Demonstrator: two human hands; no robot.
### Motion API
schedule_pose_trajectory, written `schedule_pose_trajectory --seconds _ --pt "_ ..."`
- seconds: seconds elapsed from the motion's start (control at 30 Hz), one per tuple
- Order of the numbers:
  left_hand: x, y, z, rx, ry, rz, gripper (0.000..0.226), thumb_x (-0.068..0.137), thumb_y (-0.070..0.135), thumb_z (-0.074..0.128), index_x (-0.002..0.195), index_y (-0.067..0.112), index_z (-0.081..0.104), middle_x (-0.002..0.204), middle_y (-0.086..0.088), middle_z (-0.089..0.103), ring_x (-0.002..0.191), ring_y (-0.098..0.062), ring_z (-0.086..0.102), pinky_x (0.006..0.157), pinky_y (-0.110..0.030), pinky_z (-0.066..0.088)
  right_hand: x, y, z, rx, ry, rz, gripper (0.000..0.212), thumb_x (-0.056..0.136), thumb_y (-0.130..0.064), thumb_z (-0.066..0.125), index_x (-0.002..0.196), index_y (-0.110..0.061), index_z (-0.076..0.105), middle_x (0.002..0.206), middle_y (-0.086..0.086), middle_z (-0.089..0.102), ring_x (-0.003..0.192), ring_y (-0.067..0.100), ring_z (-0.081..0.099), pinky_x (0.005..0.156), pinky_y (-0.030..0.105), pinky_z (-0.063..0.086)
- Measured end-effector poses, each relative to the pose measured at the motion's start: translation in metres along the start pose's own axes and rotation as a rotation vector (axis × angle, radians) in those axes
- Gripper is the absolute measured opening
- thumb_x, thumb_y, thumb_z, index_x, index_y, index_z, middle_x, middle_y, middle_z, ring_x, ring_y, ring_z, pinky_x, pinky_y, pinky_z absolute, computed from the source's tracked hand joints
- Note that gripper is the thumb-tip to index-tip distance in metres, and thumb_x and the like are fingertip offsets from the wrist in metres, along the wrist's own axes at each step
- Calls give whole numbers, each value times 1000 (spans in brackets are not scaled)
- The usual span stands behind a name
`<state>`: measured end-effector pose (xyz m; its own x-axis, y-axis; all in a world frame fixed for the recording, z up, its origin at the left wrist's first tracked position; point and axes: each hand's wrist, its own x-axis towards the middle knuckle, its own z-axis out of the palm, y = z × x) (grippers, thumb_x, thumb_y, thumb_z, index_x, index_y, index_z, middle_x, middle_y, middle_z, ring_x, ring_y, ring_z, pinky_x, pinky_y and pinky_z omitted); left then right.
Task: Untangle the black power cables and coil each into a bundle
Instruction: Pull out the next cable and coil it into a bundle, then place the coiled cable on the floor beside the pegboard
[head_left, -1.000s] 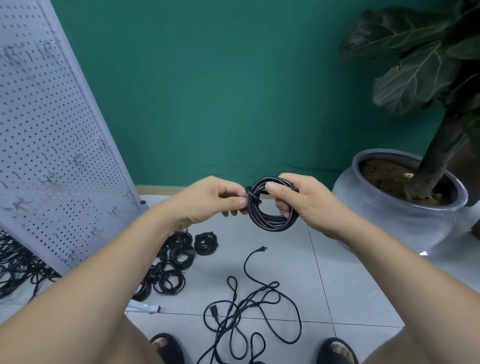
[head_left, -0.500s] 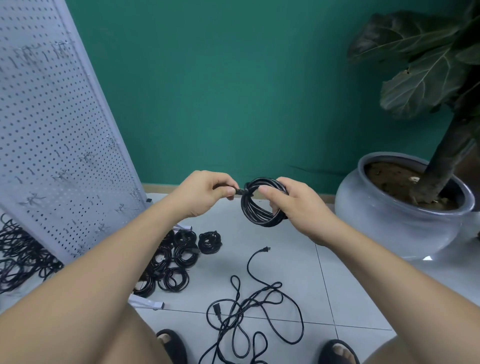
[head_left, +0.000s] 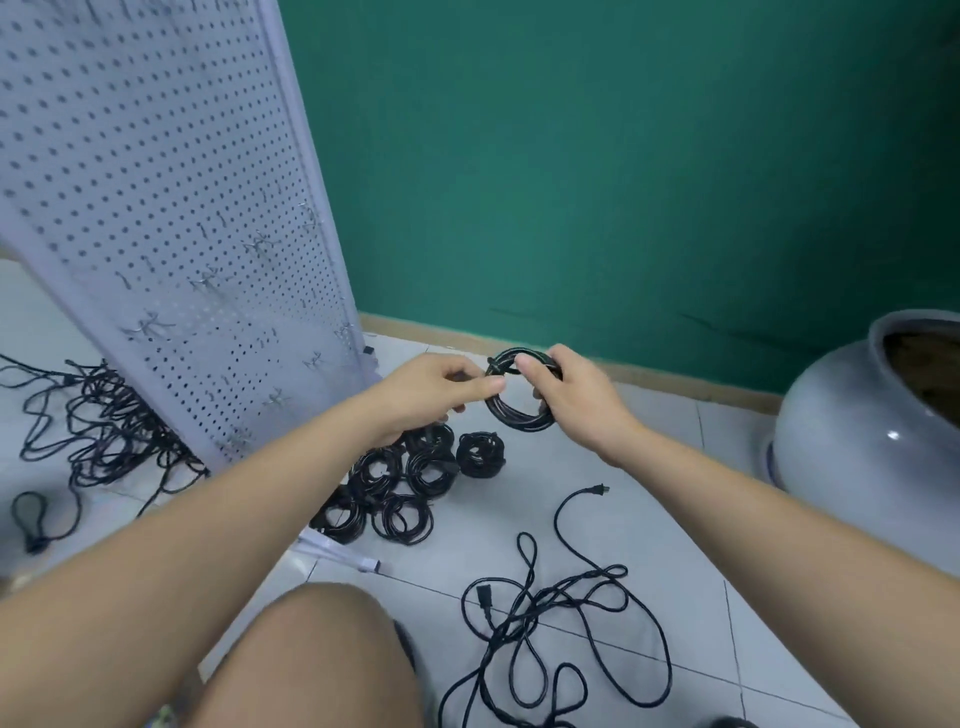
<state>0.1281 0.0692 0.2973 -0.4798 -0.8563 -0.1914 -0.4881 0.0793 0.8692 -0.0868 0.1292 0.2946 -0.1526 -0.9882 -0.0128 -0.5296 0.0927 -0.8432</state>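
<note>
A coiled black cable bundle (head_left: 514, 415) hangs in the air between both hands. My right hand (head_left: 576, 400) grips its right side with the thumb across the top. My left hand (head_left: 441, 387) pinches the cable end at the bundle's upper left edge. On the floor below them lies a heap of several finished coils (head_left: 410, 483). Nearer to me sprawls a loose tangled black cable (head_left: 561, 618), with a plug (head_left: 597, 489) at its far end. Left of the pegboard a larger black tangle (head_left: 104, 431) sits on the tiles.
A white pegboard panel (head_left: 156, 208) leans at the left, hooks sticking out. A grey ceramic plant pot (head_left: 857, 441) stands at the right by the green wall (head_left: 571, 156). My bare knee (head_left: 322, 660) fills the bottom centre. A white bar (head_left: 343, 556) lies near the coils.
The view has swung left and down, bringing the tangle beside the pegboard into sight. Both hands, still holding the bundle, have dropped lower, above the heap of coils.
</note>
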Motion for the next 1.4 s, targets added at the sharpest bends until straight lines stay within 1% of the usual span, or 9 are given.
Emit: schedule_pose_trajectory --seconds 0.07,0.2,0.33,0.5,0.77,0.87,1.03,1.23,1.4 --pt "17 -35 -4 45 32 -45 42 86 64 78 98 23 78 74 18 65 68 -4 59 66 -22 47 21 19 26 -42 -54 19 52 104 -63 57 96 -12 59 92 7 73 89 29 68 82 46 54" --pt "52 -112 4 97 74 -166 46 74 74 80 90 30 79 82 17 75 84 -8 70 84 -31 55 53 75 83 -9 -138 178 45 101 -57 67 85 -18 52 80 1 65 70 22 55 62 37 40" --pt "86 -184 35 87 102 -252 33 83 56 85 87 25 77 81 12 71 76 -7 64 62 -15 45 77 156 138 71 -194 319 34 102 -44 71 87 -19 54 84 -2 62 77 18 54 66 32 40" --pt "125 -262 77 225 33 -302 36 86 57 82 103 26 73 100 11 71 91 -12 67 74 -25 49 96 244 184 -27 -275 375 26 104 -42 67 100 -16 65 96 3 72 89 24 65 77 35 50" --pt "167 -341 130 393 70 -253 42 87 37 85 119 17 67 116 1 52 107 -23 62 86 -29 45 116 322 228 -86 -284 414 16 101 -36 74 94 -25 65 91 -6 68 85 11 63 62 13 39" --pt "164 -356 143 462 146 -215 48 89 35 83 124 16 57 123 -3 44 101 -27 63 87 -36 55 117 335 239 -14 -229 454 23 100 -35 76 114 -17 71 109 -3 74 105 18 69 76 20 45" --pt "153 -357 146 615 269 -143 61 84 40 85 131 20 52 128 -5 45 108 -30 57 86 -48 58 110 336 230 0 -228 438 32 104 -31 70 131 -15 68 118 -1 69 107 15 63 73 9 43" --pt "155 -329 155 559 327 44 47 83 22 83 123 14 59 119 -7 52 98 -29 58 85 -47 56 107 349 178 -100 -216 352 19 106 -26 65 121 -17 72 113 -2 73 97 14 66 70 7 41" --pt "153 -313 198 532 95 101 28 89 24 73 114 16 60 110 -3 60 99 -27 62 81 -45 54 87 378 137 -239 -258 338 15 105 -19 60 103 -12 73 101 4 77 94 23 69 74 21 47"
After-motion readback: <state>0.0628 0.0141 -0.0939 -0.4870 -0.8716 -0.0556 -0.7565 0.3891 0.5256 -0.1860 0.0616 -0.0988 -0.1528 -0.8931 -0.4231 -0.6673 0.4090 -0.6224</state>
